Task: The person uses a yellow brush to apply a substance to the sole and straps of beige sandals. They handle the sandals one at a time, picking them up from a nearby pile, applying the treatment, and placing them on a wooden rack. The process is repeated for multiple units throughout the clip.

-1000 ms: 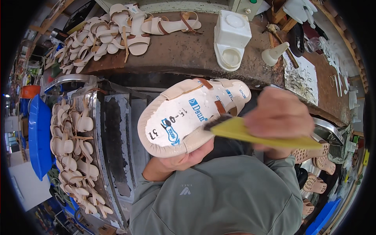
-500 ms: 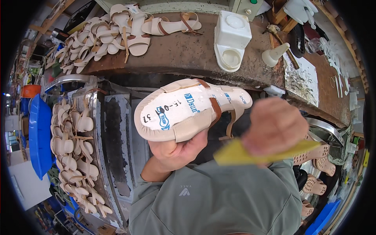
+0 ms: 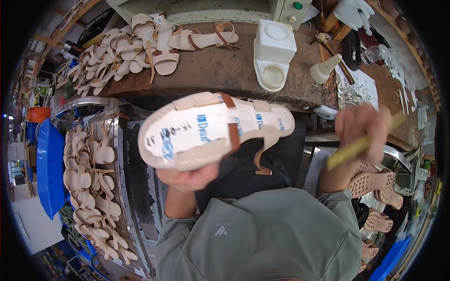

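Over our lap, our left hand (image 3: 187, 177) grips an upturned sandal (image 3: 211, 131), our right hand (image 3: 361, 133) clasps a yellow stick (image 3: 361, 146); brown workbench (image 3: 225, 72) behind.

A brown table (image 3: 225, 70) is spanning the top of the view. At 11 o'clock a heap of pale sandals (image 3: 126, 47) is lying on it. Toward 12 o'clock a white plastic container (image 3: 274, 54) is standing, with a white nozzle bottle (image 3: 324, 69) lying at 1 o'clock. At 9 o'clock a blue bin (image 3: 49, 166) is sitting beside a rack of sandal parts (image 3: 91, 187). At 4 o'clock 3 tan soles (image 3: 375, 187) are lying tread up.
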A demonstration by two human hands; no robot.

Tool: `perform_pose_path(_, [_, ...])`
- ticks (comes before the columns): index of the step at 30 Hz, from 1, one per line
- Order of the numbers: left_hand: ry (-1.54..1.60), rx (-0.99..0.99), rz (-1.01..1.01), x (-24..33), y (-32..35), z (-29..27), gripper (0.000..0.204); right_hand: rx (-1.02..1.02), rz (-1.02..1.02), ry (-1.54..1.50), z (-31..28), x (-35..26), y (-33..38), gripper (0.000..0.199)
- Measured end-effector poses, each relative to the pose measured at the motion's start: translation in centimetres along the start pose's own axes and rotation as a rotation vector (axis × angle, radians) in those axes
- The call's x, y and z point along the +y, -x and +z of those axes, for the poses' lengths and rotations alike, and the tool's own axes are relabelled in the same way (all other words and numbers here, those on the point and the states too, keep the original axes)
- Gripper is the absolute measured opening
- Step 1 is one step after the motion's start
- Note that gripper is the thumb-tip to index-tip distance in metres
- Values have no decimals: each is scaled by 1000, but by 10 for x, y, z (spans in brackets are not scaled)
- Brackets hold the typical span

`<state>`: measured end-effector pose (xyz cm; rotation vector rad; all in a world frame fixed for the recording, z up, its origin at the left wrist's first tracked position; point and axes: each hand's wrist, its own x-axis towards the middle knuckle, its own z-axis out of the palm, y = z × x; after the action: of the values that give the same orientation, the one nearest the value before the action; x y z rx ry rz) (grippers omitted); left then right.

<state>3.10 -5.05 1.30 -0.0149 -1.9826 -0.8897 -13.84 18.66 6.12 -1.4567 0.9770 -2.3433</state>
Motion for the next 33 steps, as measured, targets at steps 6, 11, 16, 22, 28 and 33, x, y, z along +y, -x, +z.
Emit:
perform_pose_path(6, [315, 107, 9, -36, -17, -30, 47, -12, 864, 295, -8, 51, 11, 27])
perform_pose_path(11, [310, 19, -94, -36, -33, -36, 28, -133, 996, -23, 1, 76, 32, 30])
perform_pose_path(16, [323, 0, -215, -63, -31, -43, 49, -40, 1004, -45, 22, 77, 26, 26])
perform_pose_path(22, [778, -235, -519, -55, 9, 17, 101, 119, 915, -122, 20, 91, 33, 21])
perform_pose_path(28, [1186, -249, -528, -53, 20, 60, 81, 181, 951, -306, 31, 111, 41, 19])
perform_pose_path(33, [1049, -93, -555, -55, 35, 67, 50, 258, 992, -378, 24, 123, 48, 18])
